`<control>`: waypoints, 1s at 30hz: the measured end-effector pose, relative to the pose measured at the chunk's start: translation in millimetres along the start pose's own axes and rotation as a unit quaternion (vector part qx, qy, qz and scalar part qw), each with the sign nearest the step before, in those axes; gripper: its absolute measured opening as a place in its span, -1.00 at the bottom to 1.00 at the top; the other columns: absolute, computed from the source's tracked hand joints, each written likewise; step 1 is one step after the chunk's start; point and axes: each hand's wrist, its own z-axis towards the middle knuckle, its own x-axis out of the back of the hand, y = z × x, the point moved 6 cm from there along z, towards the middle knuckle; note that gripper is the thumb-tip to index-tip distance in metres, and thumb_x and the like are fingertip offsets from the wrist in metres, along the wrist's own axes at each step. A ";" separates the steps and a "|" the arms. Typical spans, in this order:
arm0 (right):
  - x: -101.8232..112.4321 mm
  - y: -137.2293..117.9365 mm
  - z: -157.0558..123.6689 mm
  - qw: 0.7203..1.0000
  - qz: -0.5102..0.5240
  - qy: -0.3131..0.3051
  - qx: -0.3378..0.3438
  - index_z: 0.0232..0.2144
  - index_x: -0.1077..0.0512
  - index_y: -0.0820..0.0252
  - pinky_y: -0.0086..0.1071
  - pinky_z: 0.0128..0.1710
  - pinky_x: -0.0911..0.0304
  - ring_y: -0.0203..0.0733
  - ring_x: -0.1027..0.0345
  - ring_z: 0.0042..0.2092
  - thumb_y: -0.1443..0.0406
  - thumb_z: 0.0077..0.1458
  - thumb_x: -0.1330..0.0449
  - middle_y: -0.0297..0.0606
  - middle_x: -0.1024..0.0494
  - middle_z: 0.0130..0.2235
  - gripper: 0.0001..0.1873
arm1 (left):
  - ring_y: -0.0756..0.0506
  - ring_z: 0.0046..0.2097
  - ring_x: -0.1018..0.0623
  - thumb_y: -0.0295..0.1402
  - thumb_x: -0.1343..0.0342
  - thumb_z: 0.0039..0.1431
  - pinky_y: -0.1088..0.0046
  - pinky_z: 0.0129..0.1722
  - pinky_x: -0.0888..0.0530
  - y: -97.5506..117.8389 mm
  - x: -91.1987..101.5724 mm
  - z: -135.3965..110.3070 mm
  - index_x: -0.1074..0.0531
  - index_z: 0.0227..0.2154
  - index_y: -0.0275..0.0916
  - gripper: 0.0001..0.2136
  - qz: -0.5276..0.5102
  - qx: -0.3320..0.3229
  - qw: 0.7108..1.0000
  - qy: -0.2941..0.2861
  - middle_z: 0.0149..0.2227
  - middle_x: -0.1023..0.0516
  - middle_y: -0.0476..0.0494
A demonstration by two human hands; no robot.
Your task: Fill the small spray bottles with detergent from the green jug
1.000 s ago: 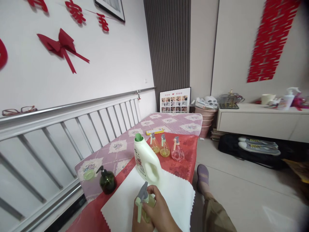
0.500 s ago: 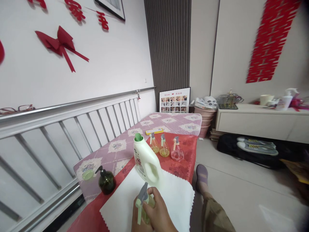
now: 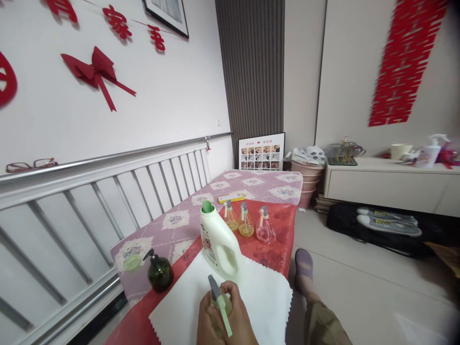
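Observation:
At the near edge of the white cloth (image 3: pixel 268 287), my left hand (image 3: pixel 206 323) and my right hand (image 3: pixel 240 316) are both closed round a small spray bottle (image 3: pixel 223 306). It has a grey top and a pale green trigger, which points toward me and to the right. Yellowish-green plastic shows between my fingers; the lower part of the bottle is hidden. Just beyond my hands stands a large pale green detergent jug (image 3: pixel 219 239), uncapped, with a green spout inside its neck. To the left is a dark green pump bottle (image 3: pixel 160 272).
Behind the jug, two yellowish spray bottles (image 3: pixel 246 223) and a pink one (image 3: pixel 265 227) stand on the red cloth (image 3: pixel 282 225). A light green cap (image 3: pixel 132 262) and a yellow box (image 3: pixel 231 198) lie on the patterned tablecloth (image 3: pixel 176 219). A radiator (image 3: pixel 143 191) runs along the left.
The spray bottle has turned in my hands: its trigger pointed toward the left and now points toward me and to the right. My left hand's fingers have come up round it.

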 end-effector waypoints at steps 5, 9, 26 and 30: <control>-5.9 9.7 3.6 0.999 0.027 -0.006 -0.024 -0.28 -0.25 0.01 -0.34 -0.51 -0.32 -0.22 -0.31 -0.50 -0.09 0.05 -0.20 -0.43 -0.41 -0.48 -0.61 | -0.25 0.00 -0.61 -0.11 0.00 0.17 0.34 -0.02 -0.55 -7.5 -3.0 1.3 -0.37 0.11 -0.16 -0.52 0.011 0.017 1.000 -0.018 -0.05 -0.64 -0.28; 7.0 2.1 3.0 0.997 -0.036 0.036 0.055 -0.31 -0.40 0.07 -0.20 -0.15 -0.40 -0.05 -0.43 -0.22 0.02 0.11 -0.19 -0.26 -0.50 -0.31 -0.72 | -0.25 0.01 -0.60 -0.12 -0.11 0.10 0.31 -0.03 -0.55 -9.0 -5.8 -1.1 -0.31 0.16 -0.17 -0.45 -0.016 0.037 0.999 0.003 0.04 -0.60 -0.30; 7.5 -3.6 2.8 0.997 -0.051 0.050 0.040 -0.16 -0.55 0.11 -0.02 0.09 -0.34 0.12 -0.49 -0.01 0.17 0.04 -0.21 -0.09 -0.64 -0.10 -0.69 | -0.25 0.04 -0.58 -0.12 -0.19 -0.03 0.34 0.01 -0.51 -18.8 -4.8 -4.6 -0.36 0.09 -0.25 -0.40 -0.085 0.052 0.988 0.121 0.04 -0.61 -0.30; 10.0 1.4 2.1 0.991 -0.100 0.085 -0.004 -0.26 -0.60 0.16 0.11 0.11 -0.31 0.25 -0.49 -0.01 0.16 -0.10 -0.28 -0.04 -0.66 -0.15 -0.67 | -0.26 -0.01 -0.60 -0.14 -0.12 0.05 0.25 0.04 -0.52 -34.3 -12.2 1.1 -0.44 0.01 -0.26 -0.52 -0.079 0.044 0.989 0.120 -0.04 -0.64 -0.32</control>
